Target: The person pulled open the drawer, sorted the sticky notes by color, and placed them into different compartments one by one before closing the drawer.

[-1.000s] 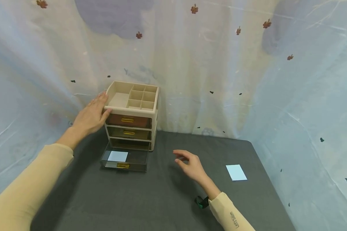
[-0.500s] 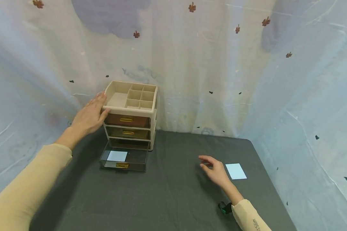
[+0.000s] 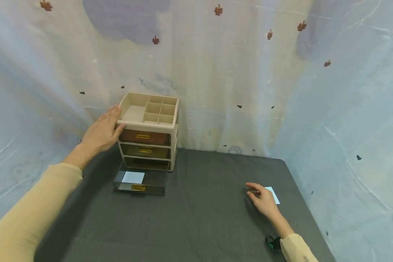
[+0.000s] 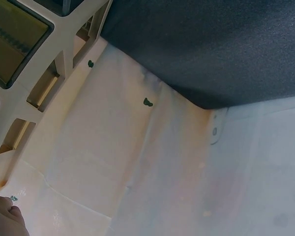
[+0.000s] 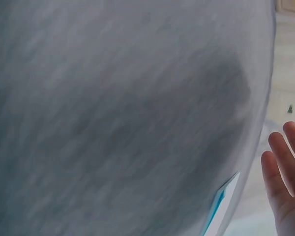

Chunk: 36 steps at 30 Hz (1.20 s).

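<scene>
A cream desktop drawer organizer (image 3: 147,126) stands at the back left of the table. My left hand (image 3: 101,131) rests on its upper left side, thumb at the front rim. Its clear bottom drawer (image 3: 157,178) is pulled out, and a pale blue square of paper (image 3: 133,177) lies inside. Toward the right, my right hand (image 3: 264,200) hovers over the table with loosely bent fingers and nothing in them. In the head view it partly covers a pale blue sticky-note pad (image 3: 273,194). The right wrist view shows the pad (image 5: 221,209) edge-on near the spread fingers (image 5: 285,157).
The table has a dark grey cover (image 3: 190,218). A patterned curtain (image 3: 209,72) hangs close behind it and along the sides. The organizer's two upper drawers (image 3: 144,143) are closed, and its top tray is divided into compartments. A black band (image 3: 273,243) sits at the right wrist.
My right hand has moved right across the table, from near the drawer to the pad, which it now partly hides. The left hand, organizer and drawer stay as they were.
</scene>
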{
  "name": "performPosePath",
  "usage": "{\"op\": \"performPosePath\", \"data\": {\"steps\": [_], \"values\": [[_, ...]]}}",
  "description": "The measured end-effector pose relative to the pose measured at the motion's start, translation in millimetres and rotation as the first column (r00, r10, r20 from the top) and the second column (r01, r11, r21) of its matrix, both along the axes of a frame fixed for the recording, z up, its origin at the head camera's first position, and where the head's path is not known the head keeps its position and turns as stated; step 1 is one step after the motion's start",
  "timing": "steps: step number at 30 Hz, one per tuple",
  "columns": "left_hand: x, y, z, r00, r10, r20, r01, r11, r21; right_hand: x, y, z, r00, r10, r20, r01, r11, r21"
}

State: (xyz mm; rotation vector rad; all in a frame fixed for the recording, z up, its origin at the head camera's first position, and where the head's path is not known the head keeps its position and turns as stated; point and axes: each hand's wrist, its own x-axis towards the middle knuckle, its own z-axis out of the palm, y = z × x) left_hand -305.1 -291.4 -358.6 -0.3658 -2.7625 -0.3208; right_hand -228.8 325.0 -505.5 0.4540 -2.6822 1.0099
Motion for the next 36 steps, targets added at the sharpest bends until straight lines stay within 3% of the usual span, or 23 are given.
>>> {"op": "performPosePath", "data": {"steps": [4,15,24,36], "values": [[-0.7,-0.6,-1.3,1.000,-0.003,-0.007,0.003,1.000,0.004,3.1,12.7,-5.3,0.999,-0.020,-0.038,0.021,0.999,0.024],[-2.9,-3.0,-4.4,1.000,0.004,-0.012,-0.004,1.000,-0.011,1.7,42.4,-12.2,0.997,-0.078,0.008,0.077,0.993,0.090],[-2.0,-1.6,-4.1,1.000,0.000,-0.015,0.000,1.000,-0.007,-7.2,59.9,-14.4,0.996,-0.077,-0.046,0.083,0.987,0.137],[0.2,-0.7,-1.6,1.000,0.006,-0.008,-0.006,1.000,-0.008,-15.2,71.5,-11.5,0.992,-0.092,0.092,0.069,0.972,0.224]]}}
